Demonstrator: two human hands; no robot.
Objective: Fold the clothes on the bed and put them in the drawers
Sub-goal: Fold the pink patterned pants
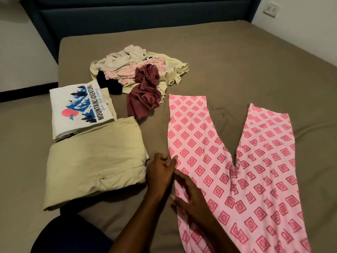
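Pink trousers with a red diamond print (228,170) lie flat on the bed, their two legs spread apart and pointing away from me. My left hand (160,172) is at the trousers' left edge, fingers curled, pinching the fabric there. My right hand (191,196) rests flat on the trousers just below it, fingers spread. To the left lie a folded beige garment (94,161) and a folded white T-shirt with a mountain print (78,108). Farther back is a pile of unfolded clothes (127,68), with a crumpled maroon garment (145,94) at its near side.
The bed has a brown-olive sheet (237,61) and a dark blue headboard (145,17) at the far end. A wall socket (271,8) is at the top right. My dark-clothed knee (73,234) rests on the bed's near left corner. No drawers are in view.
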